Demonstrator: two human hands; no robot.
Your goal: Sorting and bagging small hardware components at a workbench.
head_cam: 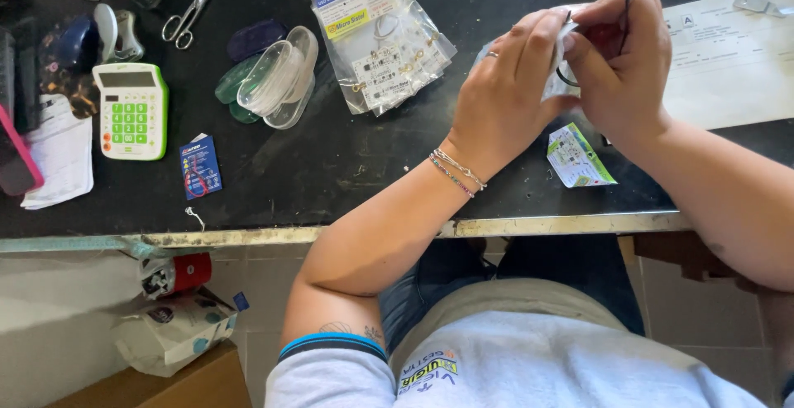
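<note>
Pinching a small clear packet between them, the two hands meet at the far right of the dark table. The left hand closes its grip on the packet's left side, thumb and fingers pressed together on the plastic, a ring on one finger and thin bracelets at the wrist. The right hand holds the packet's right side, and its thumb and forefinger also pinch a thin dark stick-like piece that stands nearly upright, its long axis running from near to far, its tip poking out beyond the fingers. What the piece is cannot be told. The packet lies directly between the two grips, touching both, lifted off the table; the right hand is the nearer one to the dark piece, the left only steadies the packet.

Just near of the hands, a small green-and-white printed card lies flat on the table. To the right and far, a white paper sheet lies under the right forearm's line. To the left of the hands sits a heap of clear bags with labels, then clear and green oval cases, scissors, a small blue card, and a green-and-white calculator well apart at the left.
</note>
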